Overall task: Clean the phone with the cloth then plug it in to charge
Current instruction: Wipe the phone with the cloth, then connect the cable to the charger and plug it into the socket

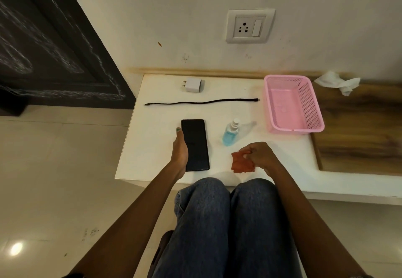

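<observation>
A black phone [195, 145] lies screen up on the white ledge [152, 147]. My left hand [179, 149] grips it along its left edge, thumb on top, fingers hidden beneath. My right hand [260, 154] pinches a small orange cloth [242, 162] just above the ledge, right of the phone. A black cable [202, 102] lies stretched out behind the phone, and a white charger plug [193, 85] sits near the wall. The wall socket [249, 26] is above them.
A spray bottle [231, 133] of blue liquid stands between the phone and a pink mesh basket [309, 103]. A crumpled tissue [337, 82] lies on the wooden surface at the back right. My knees are below the ledge's front edge.
</observation>
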The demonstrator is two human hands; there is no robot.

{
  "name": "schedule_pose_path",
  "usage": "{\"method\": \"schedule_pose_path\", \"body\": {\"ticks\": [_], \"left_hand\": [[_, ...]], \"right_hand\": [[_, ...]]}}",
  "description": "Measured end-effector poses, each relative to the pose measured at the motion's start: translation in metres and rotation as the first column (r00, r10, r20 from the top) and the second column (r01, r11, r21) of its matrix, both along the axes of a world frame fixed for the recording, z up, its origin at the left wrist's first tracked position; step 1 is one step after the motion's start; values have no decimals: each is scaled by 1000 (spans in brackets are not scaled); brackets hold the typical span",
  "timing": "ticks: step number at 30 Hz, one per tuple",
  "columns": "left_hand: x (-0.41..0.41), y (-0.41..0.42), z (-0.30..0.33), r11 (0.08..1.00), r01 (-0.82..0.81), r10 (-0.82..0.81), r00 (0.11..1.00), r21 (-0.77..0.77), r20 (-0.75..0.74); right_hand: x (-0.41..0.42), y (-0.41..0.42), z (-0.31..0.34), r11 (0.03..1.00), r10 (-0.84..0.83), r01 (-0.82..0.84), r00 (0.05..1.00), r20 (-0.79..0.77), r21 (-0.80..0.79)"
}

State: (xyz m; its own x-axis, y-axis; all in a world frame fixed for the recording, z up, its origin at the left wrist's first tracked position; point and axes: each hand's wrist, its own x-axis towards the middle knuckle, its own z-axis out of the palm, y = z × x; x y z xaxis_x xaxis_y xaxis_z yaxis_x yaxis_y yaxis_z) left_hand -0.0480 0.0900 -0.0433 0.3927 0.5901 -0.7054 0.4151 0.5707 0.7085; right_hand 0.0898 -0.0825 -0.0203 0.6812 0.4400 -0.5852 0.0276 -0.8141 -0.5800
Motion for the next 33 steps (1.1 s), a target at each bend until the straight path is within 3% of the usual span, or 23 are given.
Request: {"method": "schedule_pose_path", "body": {"ticks": [2,6,14,19,22,27,30,33], "left_hand": [[-1,0,0,1000,-1,1,1000,-12,14],[-1,-3,1,1000,-12,14,999,-28,43],[-3,-6,4,1000,-1,1,998,12,66],[-14,-2,3,995,-12,1,993,96,115],[-26,9,-3,971,-100,67,986,219,152],[-50,39,-22,728,39,64,990,684,-124],[-58,57,-33,589,155,45,974,793,-223],[-65,66,-43,474,288,4,944,832,-330]], "right_hand": [[2,-2,-4,996,-94,93,992,88,12],[4,-8,-7,960,-268,260,961,70,109],[-2,-15,-3,964,-263,251,952,159,89],[-11,-17,11,935,-337,296,912,234,194],[-20,-12,26,887,-430,342,856,286,309],[-44,25,62,803,-471,257,827,307,538],[-55,62,75,797,-361,108,874,326,595],[-52,107,77,841,-167,-74,906,388,536]]}}
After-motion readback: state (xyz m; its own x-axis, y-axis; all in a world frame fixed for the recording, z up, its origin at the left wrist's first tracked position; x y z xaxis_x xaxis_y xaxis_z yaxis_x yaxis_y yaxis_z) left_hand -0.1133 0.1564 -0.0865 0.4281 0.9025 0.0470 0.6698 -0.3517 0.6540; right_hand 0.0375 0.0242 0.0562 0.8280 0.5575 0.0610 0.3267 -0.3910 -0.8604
